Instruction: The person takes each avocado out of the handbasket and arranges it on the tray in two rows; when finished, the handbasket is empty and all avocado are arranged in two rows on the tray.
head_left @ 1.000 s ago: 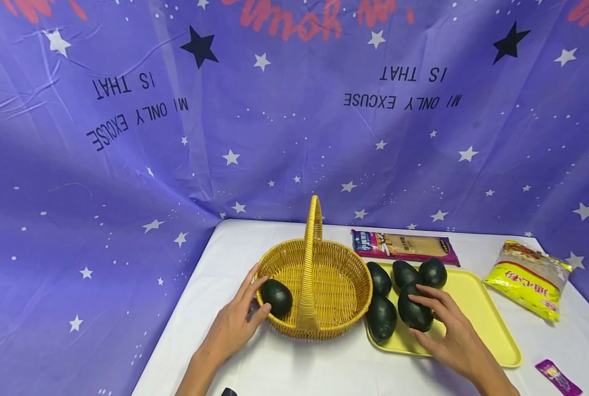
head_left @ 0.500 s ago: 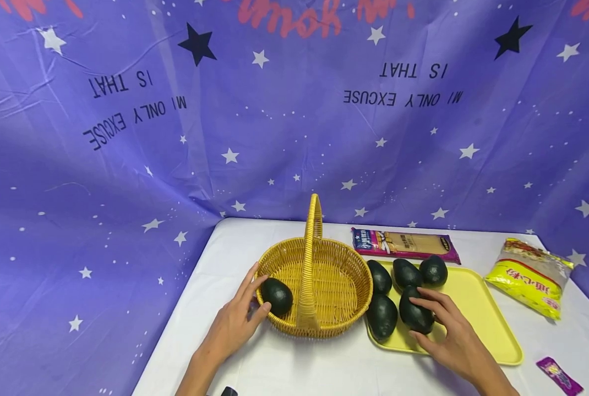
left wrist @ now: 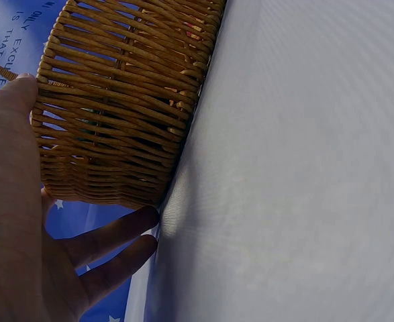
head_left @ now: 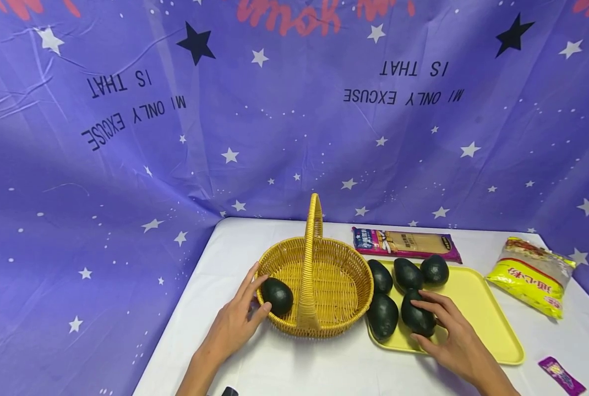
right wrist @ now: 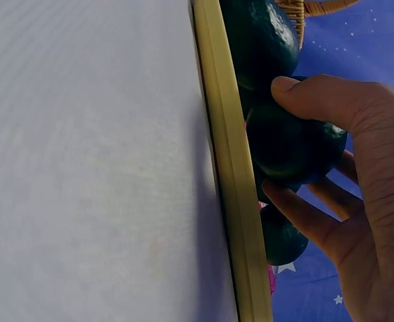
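Observation:
A yellow wicker basket [head_left: 319,330] with a tall handle stands mid-table, one dark green avocado [head_left: 277,296] lying inside against its left wall. My left hand [head_left: 232,324] touches that side of the basket, fingers spread and fairly straight; in the left wrist view the thumb tip meets the rim. Over the yellow tray [head_left: 487,319], my right hand [head_left: 455,335] grips another avocado [head_left: 416,314] between thumb and fingers. The right wrist view shows this held avocado [right wrist: 294,141] near the tray's edge. Several other avocados [head_left: 382,317] lie on the tray's left part.
A long purple noodle packet [head_left: 408,243] lies behind the tray. To the right are a yellow bag [head_left: 532,279] and a small purple sachet [head_left: 562,375]. The tray's left end sits close against the basket. A purple star-patterned cloth [head_left: 294,110] hangs behind the table.
The gripped avocado and my right hand have shifted slightly nearer and to the right on the tray. My left hand and the basket stay where they were.

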A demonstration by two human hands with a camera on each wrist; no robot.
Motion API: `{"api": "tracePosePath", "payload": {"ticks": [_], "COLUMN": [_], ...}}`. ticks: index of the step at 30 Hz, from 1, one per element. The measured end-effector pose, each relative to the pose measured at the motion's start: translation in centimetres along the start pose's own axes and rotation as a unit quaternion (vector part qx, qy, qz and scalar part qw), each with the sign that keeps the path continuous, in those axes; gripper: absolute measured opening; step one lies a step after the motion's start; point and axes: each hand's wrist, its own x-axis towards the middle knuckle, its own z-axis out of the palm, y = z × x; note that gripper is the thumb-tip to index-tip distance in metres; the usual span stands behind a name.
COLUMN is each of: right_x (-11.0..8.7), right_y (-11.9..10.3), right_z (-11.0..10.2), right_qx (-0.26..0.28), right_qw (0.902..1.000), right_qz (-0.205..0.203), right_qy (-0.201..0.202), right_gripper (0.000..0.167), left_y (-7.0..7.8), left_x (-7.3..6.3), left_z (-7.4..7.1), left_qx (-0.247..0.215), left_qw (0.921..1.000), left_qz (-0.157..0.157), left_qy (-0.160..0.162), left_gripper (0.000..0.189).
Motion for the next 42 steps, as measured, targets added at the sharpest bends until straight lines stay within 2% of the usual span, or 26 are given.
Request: {"api": "tracePosePath", "payload": {"ticks": [6, 18, 29, 42], "right_x": [-0.21, -0.51, -0.55, -0.48], "right_y": [0.22, 0.3, 0.31, 0.14], "right_z": [-0.01, 0.24, 0.23, 0.15], "right_qx": [0.0, -0.022, -0.016, -0.015], "right_qw": [0.9997, 0.9981, 0.9965, 0.9973], "right_qz": [0.023, 0.045, 0.061, 0.051], "right_qy": [-0.013, -0.037, -0.054, -0.051], "right_gripper": [0.082, 0.077, 0.077, 0.073], "left_y": [0.0, -0.01, 0.0, -0.07], "left_x": [0.03, 0.0, -0.02, -0.02], "left_z": [-0.03, -0.04, -0.02, -0.03], "left_qx": [0.002, 0.005, 0.0, 0.004], "left_qw": [1.0, 1.0, 1.0, 1.0], "left_qz": [0.002, 0.002, 0.003, 0.001], "left_qy": [0.001, 0.002, 0.002, 0.0], "left_gripper": [0.062, 0.062, 0.062, 0.062]}}
